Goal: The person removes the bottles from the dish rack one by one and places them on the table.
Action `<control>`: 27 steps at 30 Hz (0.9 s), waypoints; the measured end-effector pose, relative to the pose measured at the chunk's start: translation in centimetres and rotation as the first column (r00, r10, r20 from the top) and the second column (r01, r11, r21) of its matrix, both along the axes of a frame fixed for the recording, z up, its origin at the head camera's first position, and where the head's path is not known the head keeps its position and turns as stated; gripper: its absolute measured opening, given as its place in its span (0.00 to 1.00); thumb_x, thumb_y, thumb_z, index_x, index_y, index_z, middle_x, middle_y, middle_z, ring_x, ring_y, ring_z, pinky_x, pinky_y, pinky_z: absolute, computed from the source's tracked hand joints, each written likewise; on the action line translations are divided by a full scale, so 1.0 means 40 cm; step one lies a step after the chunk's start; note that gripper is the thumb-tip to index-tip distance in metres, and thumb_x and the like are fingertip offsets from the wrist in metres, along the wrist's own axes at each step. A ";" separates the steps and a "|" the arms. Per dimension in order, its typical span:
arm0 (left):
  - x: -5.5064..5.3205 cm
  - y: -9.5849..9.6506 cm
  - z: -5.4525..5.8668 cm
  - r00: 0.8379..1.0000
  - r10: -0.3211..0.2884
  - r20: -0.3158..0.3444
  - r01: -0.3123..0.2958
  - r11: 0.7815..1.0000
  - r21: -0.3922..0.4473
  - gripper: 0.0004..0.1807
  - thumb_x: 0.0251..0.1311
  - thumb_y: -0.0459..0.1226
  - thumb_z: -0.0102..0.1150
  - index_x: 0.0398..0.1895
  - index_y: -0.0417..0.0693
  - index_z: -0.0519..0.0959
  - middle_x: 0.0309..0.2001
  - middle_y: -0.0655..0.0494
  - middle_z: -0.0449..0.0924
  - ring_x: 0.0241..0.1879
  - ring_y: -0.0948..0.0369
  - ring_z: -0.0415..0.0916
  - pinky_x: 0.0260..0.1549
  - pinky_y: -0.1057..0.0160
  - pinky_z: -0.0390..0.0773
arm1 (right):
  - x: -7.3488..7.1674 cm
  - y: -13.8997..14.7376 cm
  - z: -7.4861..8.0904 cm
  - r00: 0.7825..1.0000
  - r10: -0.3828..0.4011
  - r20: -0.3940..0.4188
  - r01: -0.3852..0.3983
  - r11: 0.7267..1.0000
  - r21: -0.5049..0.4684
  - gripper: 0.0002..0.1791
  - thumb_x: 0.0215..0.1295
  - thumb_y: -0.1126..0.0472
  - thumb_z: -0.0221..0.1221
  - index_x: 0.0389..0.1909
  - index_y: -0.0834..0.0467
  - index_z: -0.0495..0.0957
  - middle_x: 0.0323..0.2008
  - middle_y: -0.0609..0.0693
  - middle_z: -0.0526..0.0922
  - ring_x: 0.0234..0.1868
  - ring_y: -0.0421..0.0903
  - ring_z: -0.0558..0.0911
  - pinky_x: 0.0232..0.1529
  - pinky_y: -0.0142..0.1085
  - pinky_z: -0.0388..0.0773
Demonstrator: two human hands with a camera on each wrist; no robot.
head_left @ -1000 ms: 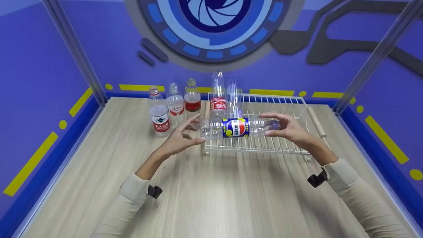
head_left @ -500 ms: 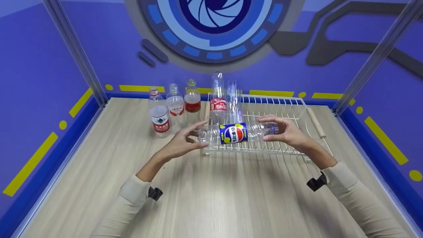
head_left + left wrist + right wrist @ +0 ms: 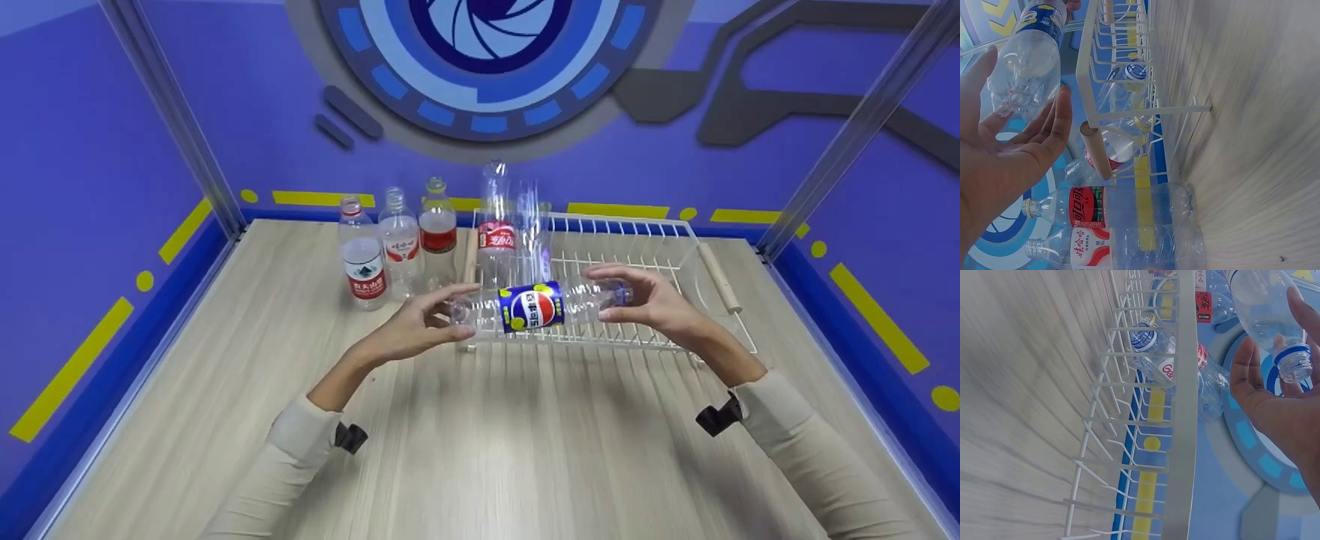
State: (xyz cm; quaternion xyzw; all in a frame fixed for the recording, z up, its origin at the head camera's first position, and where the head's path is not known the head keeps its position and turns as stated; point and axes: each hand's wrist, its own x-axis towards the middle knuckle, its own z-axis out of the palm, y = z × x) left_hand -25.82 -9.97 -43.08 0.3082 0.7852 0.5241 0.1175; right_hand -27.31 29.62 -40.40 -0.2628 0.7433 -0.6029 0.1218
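A clear plastic Pepsi bottle point(image 3: 532, 307) with a blue label lies sideways in the air over the front of the white wire rack point(image 3: 600, 344). My left hand point(image 3: 409, 326) holds its base end, thumb in front and fingers behind. At the other end, my right hand point(image 3: 660, 304) grips the bottle around its neck, where a blue ring shows in the right wrist view. The mouth point(image 3: 1296, 371) has no cap on it. Two clear bottles stand upside down at the rack's left end, one a red-labelled Coca-Cola bottle point(image 3: 496, 236).
Left of the rack, three uncapped bottles stand upright: a red-and-white-labelled water bottle point(image 3: 363, 270), a Wahaha bottle point(image 3: 400, 244) and a red-and-black-labelled cola bottle point(image 3: 437, 232). Wooden handles point(image 3: 718, 277) flank the rack. Blue panels enclose the table point(image 3: 480, 450).
The Pepsi bottle has come down and nearer to me, its base end now tilted lower. My left hand has closed in around the base; my right hand has stayed at the neck.
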 end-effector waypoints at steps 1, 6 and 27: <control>0.001 0.001 0.001 1.000 -0.005 0.000 0.005 1.000 -0.004 0.38 0.66 0.49 0.66 0.77 0.55 0.65 0.69 0.47 0.72 0.59 0.50 0.77 0.62 0.49 0.78 | 0.001 0.001 0.001 1.000 -0.001 -0.002 0.001 1.000 0.002 0.34 0.59 0.72 0.69 0.68 0.66 0.71 0.66 0.48 0.78 0.52 0.44 0.84 0.51 0.36 0.85; 0.009 0.006 0.002 1.000 -0.009 -0.009 0.009 1.000 0.003 0.35 0.64 0.44 0.69 0.73 0.54 0.69 0.67 0.47 0.74 0.58 0.50 0.77 0.61 0.48 0.78 | 0.004 0.005 0.005 1.000 0.002 -0.011 -0.001 1.000 0.022 0.35 0.59 0.72 0.70 0.67 0.67 0.71 0.66 0.52 0.77 0.49 0.44 0.84 0.49 0.35 0.85; 0.022 -0.029 -0.018 0.980 0.191 -0.060 -0.173 0.959 0.222 0.32 0.62 0.36 0.69 0.70 0.51 0.72 0.64 0.46 0.78 0.59 0.52 0.78 0.61 0.55 0.78 | -0.007 0.097 0.018 0.998 0.063 -0.016 -0.065 0.994 -0.087 0.37 0.63 0.79 0.61 0.73 0.66 0.63 0.61 0.49 0.81 0.58 0.44 0.83 0.56 0.37 0.84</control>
